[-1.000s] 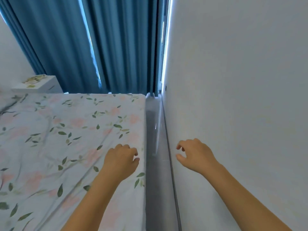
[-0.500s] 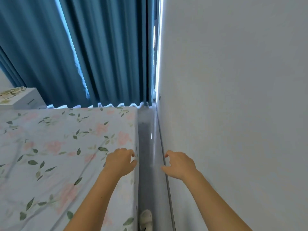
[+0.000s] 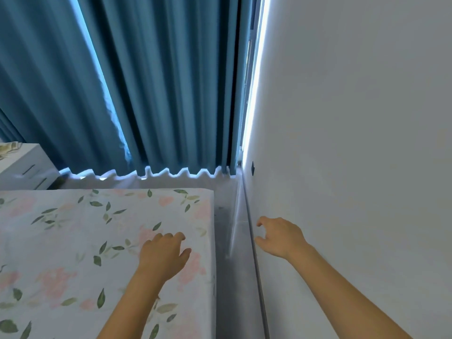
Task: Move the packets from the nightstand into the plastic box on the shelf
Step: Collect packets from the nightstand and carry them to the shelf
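While both hands hang empty w/ fingers loosely curled, left hand over the bed and right hand off its far side by the wall, this looks like walking btwn trips. Nightstand sits beyond the bed's far-left corner, cut off; packets on top barely show. Plastic box and shelf: not in view.

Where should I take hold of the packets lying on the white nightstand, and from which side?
Probably from above, pinching the top packets by an edge: they seem to lie flat on the nightstand, far left past the bed. Detail is unclear. Both hands, left and right, are empty.
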Demonstrator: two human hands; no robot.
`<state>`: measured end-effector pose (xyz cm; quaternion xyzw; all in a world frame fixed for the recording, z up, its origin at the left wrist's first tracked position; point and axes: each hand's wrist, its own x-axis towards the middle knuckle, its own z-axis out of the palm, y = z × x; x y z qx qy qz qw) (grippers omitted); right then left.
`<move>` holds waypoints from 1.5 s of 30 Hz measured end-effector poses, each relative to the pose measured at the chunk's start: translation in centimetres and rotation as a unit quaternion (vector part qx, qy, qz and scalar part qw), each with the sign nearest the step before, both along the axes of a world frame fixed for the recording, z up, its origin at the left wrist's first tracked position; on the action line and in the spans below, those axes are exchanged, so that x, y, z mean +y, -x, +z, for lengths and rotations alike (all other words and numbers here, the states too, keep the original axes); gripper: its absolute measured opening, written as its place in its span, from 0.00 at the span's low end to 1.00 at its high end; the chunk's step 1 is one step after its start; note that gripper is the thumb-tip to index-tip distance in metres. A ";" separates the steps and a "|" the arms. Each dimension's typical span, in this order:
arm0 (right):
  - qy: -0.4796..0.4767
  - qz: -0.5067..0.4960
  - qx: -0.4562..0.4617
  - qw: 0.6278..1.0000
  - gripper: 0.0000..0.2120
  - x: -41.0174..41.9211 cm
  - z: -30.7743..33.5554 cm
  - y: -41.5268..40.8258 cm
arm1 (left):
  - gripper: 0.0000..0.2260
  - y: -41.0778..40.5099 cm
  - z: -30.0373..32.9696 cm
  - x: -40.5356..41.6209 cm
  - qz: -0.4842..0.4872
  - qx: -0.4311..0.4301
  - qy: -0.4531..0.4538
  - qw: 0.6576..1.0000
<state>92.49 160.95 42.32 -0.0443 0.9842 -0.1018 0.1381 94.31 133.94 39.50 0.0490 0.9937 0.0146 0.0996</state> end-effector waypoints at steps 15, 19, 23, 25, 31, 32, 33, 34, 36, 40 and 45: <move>-0.002 0.054 -0.011 0.998 0.18 0.8 -4.5 53.2 | 0.17 47.6 -1.4 2.4 0.072 0.016 -0.038 0.997; -0.008 0.068 0.000 0.998 0.17 -1.0 -2.6 64.4 | 0.15 59.3 1.1 -0.2 0.101 0.038 -0.023 0.994; -0.001 0.107 0.021 0.994 0.16 -4.6 -1.6 74.5 | 0.14 68.8 1.7 -2.7 0.119 0.049 -0.005 0.992; -0.004 0.136 0.023 0.990 0.16 -6.7 -1.3 79.2 | 0.15 73.2 1.4 -4.0 0.133 0.039 -0.015 0.990; -0.015 0.207 0.029 0.978 0.18 -13.5 -1.7 93.8 | 0.14 86.3 -0.7 -9.6 0.170 0.039 -0.046 0.984; -0.020 0.222 0.034 0.974 0.18 -15.0 -1.9 96.5 | 0.13 88.5 -1.2 -10.9 0.186 0.042 -0.058 0.980; -0.026 0.240 0.039 0.970 0.18 -16.6 -2.0 99.1 | 0.13 90.8 -1.6 -12.3 0.204 0.046 -0.067 0.976; -0.033 0.258 0.040 0.965 0.18 -18.4 -2.0 101.7 | 0.13 92.9 -1.6 -13.8 0.221 0.049 -0.069 0.972; -0.034 0.295 0.036 0.954 0.19 -22.4 -1.7 106.3 | 0.13 96.8 -1.4 -16.7 0.251 0.054 -0.061 0.964; -0.017 0.387 0.052 0.920 0.18 -31.4 0.0 112.8 | 0.12 101.5 0.7 -22.5 0.297 0.060 -0.041 0.952; 0.027 0.473 0.058 0.879 0.16 -43.1 1.5 117.8 | 0.15 104.6 3.4 -30.7 0.365 0.050 0.004 0.930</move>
